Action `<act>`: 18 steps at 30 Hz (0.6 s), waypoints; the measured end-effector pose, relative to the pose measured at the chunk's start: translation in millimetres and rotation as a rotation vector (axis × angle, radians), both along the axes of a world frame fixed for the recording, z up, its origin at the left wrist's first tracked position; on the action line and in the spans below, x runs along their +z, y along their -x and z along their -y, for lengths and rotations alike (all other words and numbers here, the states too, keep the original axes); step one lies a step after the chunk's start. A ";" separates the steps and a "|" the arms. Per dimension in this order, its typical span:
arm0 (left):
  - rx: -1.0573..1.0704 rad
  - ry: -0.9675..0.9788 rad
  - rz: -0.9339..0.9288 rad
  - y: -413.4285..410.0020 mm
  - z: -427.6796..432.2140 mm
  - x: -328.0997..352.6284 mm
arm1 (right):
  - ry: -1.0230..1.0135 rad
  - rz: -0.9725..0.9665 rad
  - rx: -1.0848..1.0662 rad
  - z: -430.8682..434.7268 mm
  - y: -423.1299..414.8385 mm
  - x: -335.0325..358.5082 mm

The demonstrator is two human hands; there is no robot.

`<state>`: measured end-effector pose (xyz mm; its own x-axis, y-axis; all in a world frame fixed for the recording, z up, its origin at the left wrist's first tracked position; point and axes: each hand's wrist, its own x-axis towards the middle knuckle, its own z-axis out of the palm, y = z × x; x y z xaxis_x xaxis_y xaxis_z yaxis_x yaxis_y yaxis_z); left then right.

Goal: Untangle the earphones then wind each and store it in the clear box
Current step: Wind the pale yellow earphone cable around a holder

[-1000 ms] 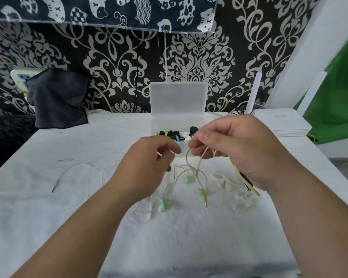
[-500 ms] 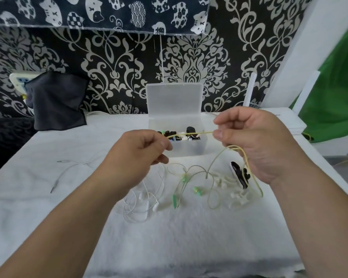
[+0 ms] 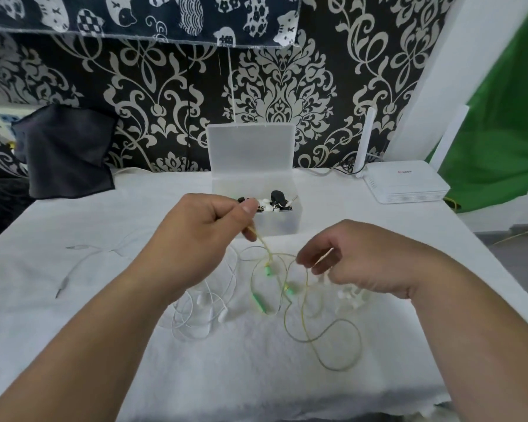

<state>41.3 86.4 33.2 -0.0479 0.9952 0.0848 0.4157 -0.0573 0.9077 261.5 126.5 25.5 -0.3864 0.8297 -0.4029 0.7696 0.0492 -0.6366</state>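
Patterned black-and-cream wallpaper (image 3: pixel 165 102) fills the wall behind, with a dark cat-print cloth (image 3: pixel 134 16) hanging across the top and a green backdrop (image 3: pixel 500 132) off to the right. Below it spreads the tabletop (image 3: pixel 104 345), covered in a white fabric. A dark cloth (image 3: pixel 64 153) is draped at the far left edge, and a white router (image 3: pixel 406 184) sits at the far right with its antenna upright.

The clear box (image 3: pixel 281 223) stands at the back middle of the tabletop, its lid (image 3: pixel 250 150) tipped up against the wall. Black and white earphones (image 3: pixel 276 197) already lie inside.

The person's left hand (image 3: pixel 195 239) is raised just in front of the box and pinches the cable of the yellow-green earphones (image 3: pixel 260 303) between thumb and fingers. The cable drops from there to the cloth and trails in loose loops toward the near edge.

The right hand (image 3: pixel 357 260) hovers lower, fingers curled with the tips at that same cable. I cannot tell whether they grip it.

White earphones (image 3: pixel 223 315) lie coiled just left of the green pair. Small white pieces (image 3: pixel 351 296) peek from under the right hand. A thin white cable with a jack (image 3: pixel 62 284) lies well apart at the left.
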 end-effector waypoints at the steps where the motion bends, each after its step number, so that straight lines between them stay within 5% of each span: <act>1: 0.005 0.003 -0.035 1.9 -1.4 -0.7 | -0.017 0.037 -0.051 -4.2 -2.1 -5.5; 6: -0.064 0.183 -0.200 8.9 -7.4 -10.1 | -0.149 0.244 -0.211 -21.6 -3.2 -35.6; 15: -0.216 0.342 -0.548 20.3 -11.1 -28.6 | -0.195 0.494 -0.129 -24.4 18.7 -66.1; 18: -0.211 0.359 -0.574 26.8 -12.2 -32.0 | -0.258 0.448 -0.238 -26.1 21.9 -62.1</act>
